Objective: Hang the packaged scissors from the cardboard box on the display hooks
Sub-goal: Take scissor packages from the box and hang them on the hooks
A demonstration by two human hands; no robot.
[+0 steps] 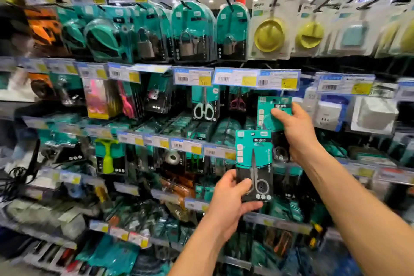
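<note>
My left hand (231, 199) grips the bottom of a teal and black scissors pack (254, 159), held upright in front of the shelves. Higher and to the right, my right hand (295, 129) holds a second teal scissors pack (266, 111) up against the display, just under a row of price tags (277, 79). The hook behind that pack is hidden, so I cannot tell whether the pack hangs on it. The cardboard box is out of view.
Hooks full of packaged goods cover the wall: white-handled scissors (203, 108), padlocks (187, 45) above, yellow round items (268, 34) at upper right, white adapters (329, 114) at right. Price-tag strips stick out along each row.
</note>
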